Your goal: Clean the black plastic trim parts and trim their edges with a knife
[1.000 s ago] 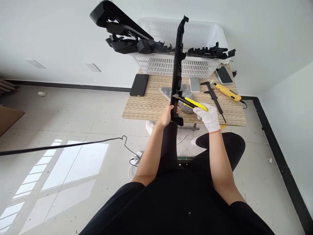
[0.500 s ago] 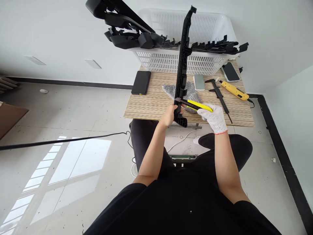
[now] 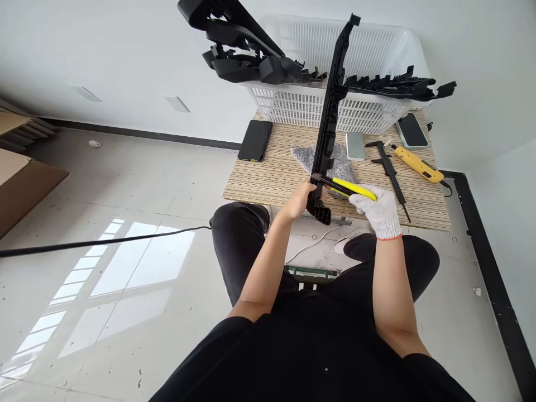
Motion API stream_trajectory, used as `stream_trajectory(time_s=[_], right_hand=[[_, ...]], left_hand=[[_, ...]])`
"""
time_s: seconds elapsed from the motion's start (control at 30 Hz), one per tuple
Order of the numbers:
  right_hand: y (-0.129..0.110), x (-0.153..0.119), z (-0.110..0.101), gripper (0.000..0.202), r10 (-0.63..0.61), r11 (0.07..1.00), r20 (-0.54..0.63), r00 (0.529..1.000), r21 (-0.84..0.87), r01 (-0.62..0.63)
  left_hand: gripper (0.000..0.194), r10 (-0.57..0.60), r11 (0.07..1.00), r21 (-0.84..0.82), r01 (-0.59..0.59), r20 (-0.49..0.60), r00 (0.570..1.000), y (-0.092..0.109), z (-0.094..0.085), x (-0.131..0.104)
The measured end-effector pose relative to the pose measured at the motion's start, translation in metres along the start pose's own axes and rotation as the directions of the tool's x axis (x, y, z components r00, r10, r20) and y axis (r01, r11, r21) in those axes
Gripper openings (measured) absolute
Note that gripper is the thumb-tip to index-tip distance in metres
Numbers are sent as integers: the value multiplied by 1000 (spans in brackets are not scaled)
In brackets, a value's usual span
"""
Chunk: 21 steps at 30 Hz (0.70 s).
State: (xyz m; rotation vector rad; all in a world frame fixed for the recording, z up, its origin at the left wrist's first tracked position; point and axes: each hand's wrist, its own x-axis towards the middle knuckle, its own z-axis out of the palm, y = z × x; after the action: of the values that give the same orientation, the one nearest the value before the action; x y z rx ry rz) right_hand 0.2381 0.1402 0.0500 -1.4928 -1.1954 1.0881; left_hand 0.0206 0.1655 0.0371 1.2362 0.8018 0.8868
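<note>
A long black plastic trim piece [image 3: 330, 120] stands tilted over the table's front, its far end reaching above the basket. My bare left hand [image 3: 298, 201] is closed around it near its lower end. In my right hand [image 3: 380, 212], which wears a white knit glove, is a yellow-and-black utility knife [image 3: 355, 188]. The knife's dark, striped blade end lies against the trim piece just above my left fingers; whether it touches the edge I cannot tell. Behind the lower part of the piece, a grey speckled cloth [image 3: 341, 166] rests on the table.
A white plastic basket [image 3: 285, 106] holds several black trim pieces [image 3: 251, 67] sticking out over its rim. On the wood-grain table [image 3: 251, 181] lie a black tablet [image 3: 255, 139], a grey box [image 3: 355, 146], calipers [image 3: 391, 176], a yellow corded tool [image 3: 419, 164] and a phone [image 3: 412, 130].
The whole scene has shifted right in view as my head turned slightly left. Both hands keep their grips, and the knife's blade end stays at nearly the same spot on the trim piece.
</note>
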Motion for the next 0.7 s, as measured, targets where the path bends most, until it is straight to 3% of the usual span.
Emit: stream_trajectory(time_s=[0.13, 0.27, 0.4, 0.5, 0.6, 0.7], right_hand=[[-1, -2, 0, 38, -30, 999, -65, 997, 14, 31], [-1, -3, 0, 36, -33, 999, -6, 999, 3, 33], [0, -3, 1, 33, -45, 997, -76, 996, 55, 49], [0, -3, 1, 36, -23, 999, -23, 999, 38, 24], [-1, -4, 0, 34, -32, 999, -81, 996, 34, 34], [-2, -4, 0, 34, -16, 1000, -33, 999, 18, 16]], left_hand=[[29, -1, 1000, -26, 1, 1, 1000, -2, 0, 0], [28, -4, 1000, -31, 4, 1, 1000, -3, -1, 0], [28, -18, 999, -26, 17, -10, 1000, -1, 0, -1], [27, -6, 1000, -6, 6, -11, 1000, 1, 1, -1], [26, -5, 1000, -13, 5, -11, 1000, 2, 2, -1], [26, 4, 1000, 2, -4, -14, 1000, 2, 2, -1]])
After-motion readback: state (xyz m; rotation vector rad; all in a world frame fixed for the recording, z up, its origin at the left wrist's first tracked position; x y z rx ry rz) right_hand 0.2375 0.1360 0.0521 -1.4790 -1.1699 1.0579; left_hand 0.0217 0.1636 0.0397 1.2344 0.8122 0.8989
